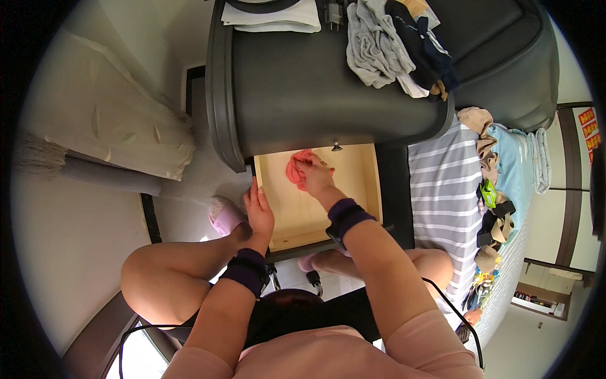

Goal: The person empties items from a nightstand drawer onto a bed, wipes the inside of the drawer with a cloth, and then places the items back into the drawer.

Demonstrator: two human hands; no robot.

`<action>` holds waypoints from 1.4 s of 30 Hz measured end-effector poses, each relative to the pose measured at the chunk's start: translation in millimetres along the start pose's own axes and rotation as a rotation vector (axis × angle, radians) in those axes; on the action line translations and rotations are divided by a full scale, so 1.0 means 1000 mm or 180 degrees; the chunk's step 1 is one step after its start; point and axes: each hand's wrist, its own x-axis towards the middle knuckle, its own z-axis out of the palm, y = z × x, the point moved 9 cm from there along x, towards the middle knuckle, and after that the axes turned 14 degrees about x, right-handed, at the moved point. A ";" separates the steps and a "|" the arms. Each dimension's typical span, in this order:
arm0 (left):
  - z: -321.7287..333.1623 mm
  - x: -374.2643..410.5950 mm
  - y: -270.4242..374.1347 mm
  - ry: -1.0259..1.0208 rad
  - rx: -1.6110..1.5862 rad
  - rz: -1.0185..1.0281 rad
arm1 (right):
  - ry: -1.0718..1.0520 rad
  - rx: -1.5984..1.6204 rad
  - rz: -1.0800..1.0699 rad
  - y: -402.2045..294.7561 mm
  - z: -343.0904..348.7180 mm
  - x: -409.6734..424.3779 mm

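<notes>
Before me a light wooden drawer (331, 218) is pulled out from under a dark, rounded leather-like cabinet top (326, 90). My right hand (316, 173) is inside it, gripping a crumpled coral-red cloth (297, 176) against the drawer's bottom near the back. Part of the cloth is hidden under my fingers. At the drawer's left side wall, my left hand (258, 208) rests with its fingers along the outer edge and holds nothing that I can see. Dark bands circle both wrists.
Grey socks (376, 47), dark socks (421, 52), a plug adapter (334, 15) and folded white cloth (274, 18) lie on top. To the right, a striped bed (440, 180) carries several garments. A covered object (123, 104) and grey roll (111, 175) stand left.
</notes>
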 end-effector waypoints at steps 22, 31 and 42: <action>0.002 0.001 -0.002 -0.0060 0.0032 0.0069 | -0.1377 0.0041 -0.0256 0.081 0.011 -0.113; -0.003 0.001 0.001 -0.0008 -0.0078 0.0017 | -0.1291 0.0700 -0.1315 -0.024 0.071 -0.098; -0.003 0.000 0.002 -0.0042 0.0059 0.0104 | 0.0140 0.0135 0.0198 0.028 -0.005 0.029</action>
